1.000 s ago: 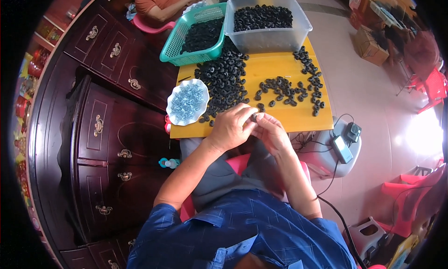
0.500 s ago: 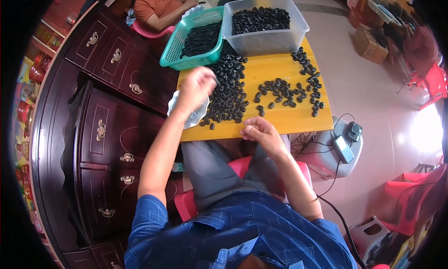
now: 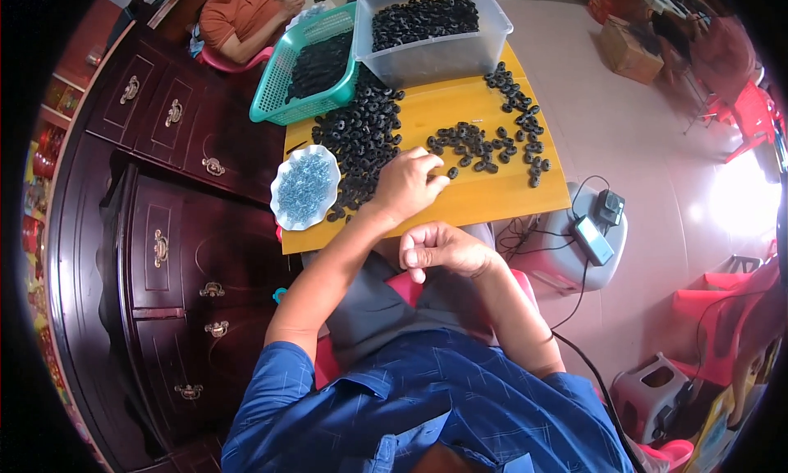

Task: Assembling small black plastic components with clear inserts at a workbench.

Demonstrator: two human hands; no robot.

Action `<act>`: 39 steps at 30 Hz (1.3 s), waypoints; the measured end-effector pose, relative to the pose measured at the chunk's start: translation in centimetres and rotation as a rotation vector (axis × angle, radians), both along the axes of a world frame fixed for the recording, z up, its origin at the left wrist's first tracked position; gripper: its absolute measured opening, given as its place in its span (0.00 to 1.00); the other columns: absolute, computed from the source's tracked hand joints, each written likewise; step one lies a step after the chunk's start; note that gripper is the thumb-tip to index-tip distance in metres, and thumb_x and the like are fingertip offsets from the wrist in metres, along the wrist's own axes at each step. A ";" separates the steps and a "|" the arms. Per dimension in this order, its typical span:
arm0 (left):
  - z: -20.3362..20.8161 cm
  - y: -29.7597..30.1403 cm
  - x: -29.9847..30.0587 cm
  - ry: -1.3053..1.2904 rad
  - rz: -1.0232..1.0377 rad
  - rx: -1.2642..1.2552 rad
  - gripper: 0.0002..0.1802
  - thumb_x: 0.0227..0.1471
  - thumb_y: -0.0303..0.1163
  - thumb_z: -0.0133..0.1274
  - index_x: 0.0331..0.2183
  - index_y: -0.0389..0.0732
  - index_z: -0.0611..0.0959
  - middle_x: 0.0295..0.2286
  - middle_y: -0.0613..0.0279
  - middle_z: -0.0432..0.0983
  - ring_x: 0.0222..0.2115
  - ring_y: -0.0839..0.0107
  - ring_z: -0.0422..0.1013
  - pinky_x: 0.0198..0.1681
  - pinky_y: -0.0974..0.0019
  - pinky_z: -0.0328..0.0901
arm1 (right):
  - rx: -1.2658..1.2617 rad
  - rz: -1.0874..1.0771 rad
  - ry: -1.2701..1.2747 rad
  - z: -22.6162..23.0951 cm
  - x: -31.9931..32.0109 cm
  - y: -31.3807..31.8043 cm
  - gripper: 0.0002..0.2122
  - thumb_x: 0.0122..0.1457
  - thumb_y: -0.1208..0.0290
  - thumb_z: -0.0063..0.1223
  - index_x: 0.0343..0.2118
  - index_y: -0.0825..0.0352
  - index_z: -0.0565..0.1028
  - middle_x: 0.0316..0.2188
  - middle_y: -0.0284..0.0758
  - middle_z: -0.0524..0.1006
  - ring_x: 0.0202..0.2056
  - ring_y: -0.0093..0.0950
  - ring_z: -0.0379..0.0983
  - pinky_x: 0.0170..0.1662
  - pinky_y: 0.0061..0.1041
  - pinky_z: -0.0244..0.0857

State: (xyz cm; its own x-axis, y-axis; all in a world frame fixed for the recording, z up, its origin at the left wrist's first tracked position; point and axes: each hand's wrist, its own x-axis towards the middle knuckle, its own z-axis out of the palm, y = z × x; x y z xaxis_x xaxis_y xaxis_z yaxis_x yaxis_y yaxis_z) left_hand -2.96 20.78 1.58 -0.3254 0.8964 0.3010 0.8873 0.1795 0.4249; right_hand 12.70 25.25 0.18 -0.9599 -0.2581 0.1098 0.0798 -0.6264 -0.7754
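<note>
Dark wooden cabinet with brass drawer pulls, left of the yellow table. Teal slotted basket, far left on the table. Clear plastic tub just right of the basket. Grey box with small black devices and cables, right, on the floor. Cardboard box, far right. Red furniture, possibly chairs, at the right edge. Seated person in orange, far side.

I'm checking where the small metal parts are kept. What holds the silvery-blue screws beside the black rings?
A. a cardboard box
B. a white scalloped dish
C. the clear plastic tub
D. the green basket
B: the screws lie in a white scalloped dish at the yellow table's left edge.
</note>
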 end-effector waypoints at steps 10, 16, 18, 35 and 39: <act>-1.6 2.3 0.4 0.148 0.011 -0.099 0.10 0.46 0.36 0.59 0.27 0.39 0.83 0.28 0.54 0.76 0.34 0.55 0.74 0.38 0.53 0.70 | -0.228 -0.356 -0.220 -0.6 -0.4 0.7 0.09 0.65 0.64 0.53 0.33 0.64 0.75 0.25 0.27 0.75 0.27 0.18 0.72 0.35 0.18 0.68; -0.7 1.3 -0.7 0.045 0.042 0.006 0.07 0.47 0.34 0.57 0.29 0.42 0.84 0.27 0.57 0.77 0.30 0.57 0.75 0.33 0.58 0.70 | -0.375 -0.688 -0.267 -2.1 -0.9 1.4 0.08 0.66 0.65 0.49 0.36 0.64 0.75 0.26 0.28 0.76 0.27 0.17 0.72 0.35 0.19 0.69; 0.9 1.2 -0.5 0.023 -0.027 0.085 0.05 0.48 0.31 0.57 0.29 0.41 0.83 0.27 0.58 0.77 0.29 0.57 0.75 0.32 0.59 0.70 | -0.406 -0.758 -0.299 -1.9 -0.8 1.6 0.08 0.66 0.64 0.49 0.37 0.64 0.74 0.26 0.27 0.76 0.27 0.17 0.72 0.35 0.19 0.69; 3.1 7.1 -2.4 -0.120 -0.105 0.029 0.07 0.45 0.29 0.62 0.30 0.38 0.85 0.25 0.56 0.80 0.24 0.63 0.77 0.30 0.65 0.71 | -0.512 -0.749 -0.310 -2.1 -0.7 2.1 0.05 0.66 0.69 0.48 0.41 0.63 0.73 0.31 0.29 0.78 0.29 0.18 0.75 0.37 0.19 0.72; 1.7 11.0 -2.8 0.051 -0.068 -0.024 0.07 0.47 0.35 0.58 0.28 0.43 0.86 0.28 0.57 0.80 0.31 0.56 0.77 0.36 0.55 0.71 | -0.511 -0.756 -0.306 -2.4 -0.7 2.3 0.05 0.66 0.69 0.48 0.41 0.63 0.73 0.33 0.30 0.79 0.30 0.17 0.75 0.37 0.18 0.72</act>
State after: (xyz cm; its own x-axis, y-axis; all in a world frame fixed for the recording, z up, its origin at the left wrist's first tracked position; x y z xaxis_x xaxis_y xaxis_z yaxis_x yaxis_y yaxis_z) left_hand -5.74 31.77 3.24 -0.2486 0.9231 0.2935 0.9180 0.1279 0.3753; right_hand 11.95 27.56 -2.18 -0.8587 0.4500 -0.2452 -0.3300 -0.8517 -0.4071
